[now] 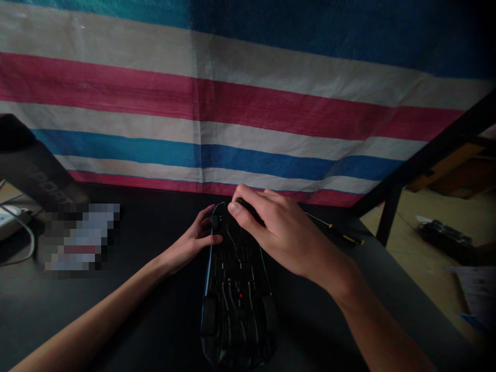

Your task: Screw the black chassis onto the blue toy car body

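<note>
A toy car (234,274) lies upside down on the dark table, its black underside facing up and a blue edge showing along its left side. My left hand (194,238) holds the car's far left side near a wheel, thumb over the edge. Above the far end of the car, my right hand (271,222) is closed round a dark handle (250,211); the handle's lower end is hidden by the hand. A second screwdriver (343,236), black and yellow, lies to the right of my right hand.
A striped sheet (232,113) hangs behind the table (155,310). At the left are a dark bottle (46,170), a blurred-out flat object (87,237) and a white power strip (13,221) with cables. Beyond the right edge, a dark object (445,240) lies on the floor.
</note>
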Motion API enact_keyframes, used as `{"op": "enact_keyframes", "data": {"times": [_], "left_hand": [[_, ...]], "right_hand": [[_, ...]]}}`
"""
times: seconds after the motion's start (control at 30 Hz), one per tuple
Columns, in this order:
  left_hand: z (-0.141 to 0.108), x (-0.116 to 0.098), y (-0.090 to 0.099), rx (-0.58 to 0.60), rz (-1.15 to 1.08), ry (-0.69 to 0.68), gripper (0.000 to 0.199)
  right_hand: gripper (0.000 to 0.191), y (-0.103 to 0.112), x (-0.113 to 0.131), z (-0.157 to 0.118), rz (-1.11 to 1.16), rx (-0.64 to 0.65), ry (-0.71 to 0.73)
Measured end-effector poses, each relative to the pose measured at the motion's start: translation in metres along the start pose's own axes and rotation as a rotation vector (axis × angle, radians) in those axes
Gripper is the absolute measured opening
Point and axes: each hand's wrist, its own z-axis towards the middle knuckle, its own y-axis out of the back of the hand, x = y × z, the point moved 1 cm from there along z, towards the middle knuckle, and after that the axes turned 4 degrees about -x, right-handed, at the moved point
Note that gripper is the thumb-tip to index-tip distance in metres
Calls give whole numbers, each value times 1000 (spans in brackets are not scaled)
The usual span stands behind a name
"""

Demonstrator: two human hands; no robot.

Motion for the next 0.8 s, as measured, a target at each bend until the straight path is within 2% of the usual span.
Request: {"op": "enact_keyframes", "data": {"times": [0.2, 0.3, 0.53, 0.7, 0.8], "left_hand": [[-2, -1, -2, 4, 4, -14, 91], [-4, -2, -3, 9, 12, -20, 87], [-2, 6, 1, 21, 5, -54, 84], [-3, 3, 0, 33, 37, -60, 68], [-3, 1, -3, 21, 43, -63, 70]], "right_hand": [[17, -16, -2, 8, 310, 55, 31], [12, -27, -7, 8, 378, 28, 85], [18, -47, -11, 7, 184, 18, 126], [22, -48, -6, 2, -60, -22, 107], [18, -45, -2, -1, -117, -37, 65]]}}
